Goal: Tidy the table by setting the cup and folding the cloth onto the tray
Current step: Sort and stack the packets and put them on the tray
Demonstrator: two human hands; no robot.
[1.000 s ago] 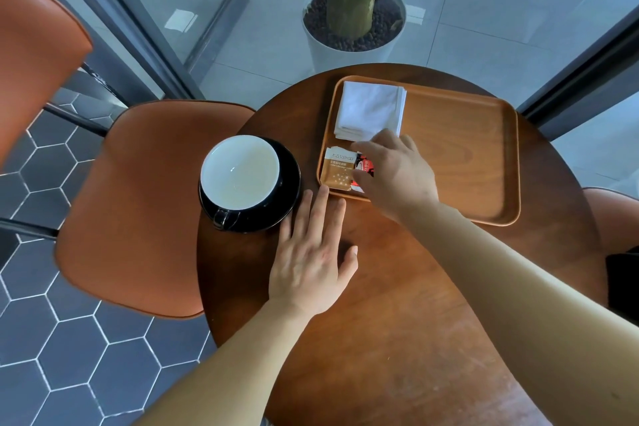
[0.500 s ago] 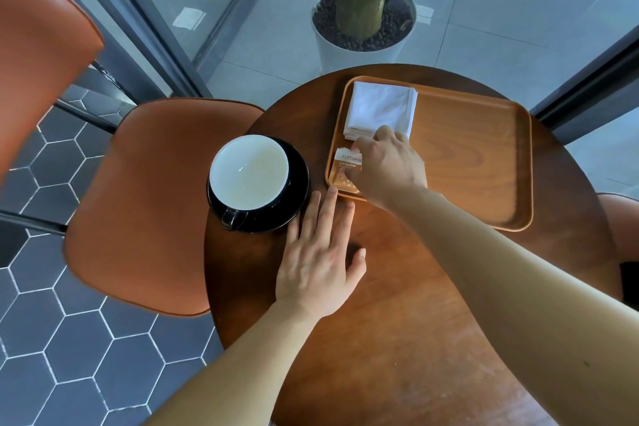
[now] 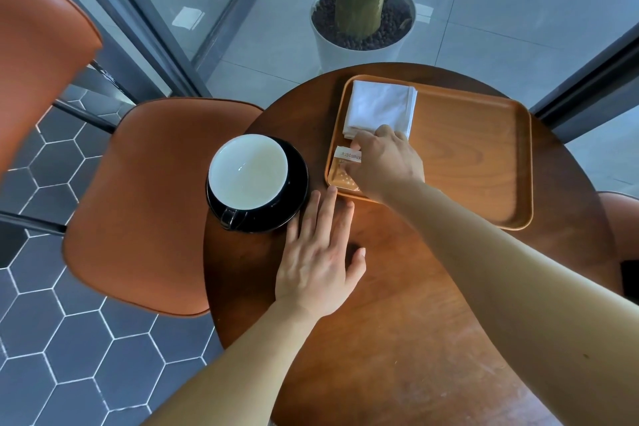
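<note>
Chair (image 3: pixel 145 204): standing at far left, orange seat tucked against the table's edge.
Cup (image 3: pixel 248 171): sitting empty on a black saucer (image 3: pixel 297 180) on the table (image 3: pixel 397 322), handle pointing toward the wearer; not yet on the tray.
Left hand (image 3: pixel 318 252): lying flat on the wood, palm down, fingers spread loosely and gripping nothing; fingertips (image 3: pixel 313 199) resting just beside the saucer's near-right rim.
Key relation: cup lying up and to the left of the left hand, close by, with the handle on the near side; left hand clearly the nearer one, right hand occupied across the tray's left edge.
Packet (image 3: pixel 345 169): lying in the tray's near-left corner, partly hidden under the right hand.
Right hand (image 3: pixel 385 162): reaching over the tray's near-left corner, fingers curled down at the cloth's near edge and over the packet; impossible to tell whether pinching either one.
Cloth (image 3: pixel 380 107): lying folded, white, in the tray's far-left corner.
Tray (image 3: pixel 484 156): sitting on the table's far right, its right half bare; probably room there for cup and saucer.
Likely next: carrying the cup rightward past the right forearm onto that bare half.
</note>
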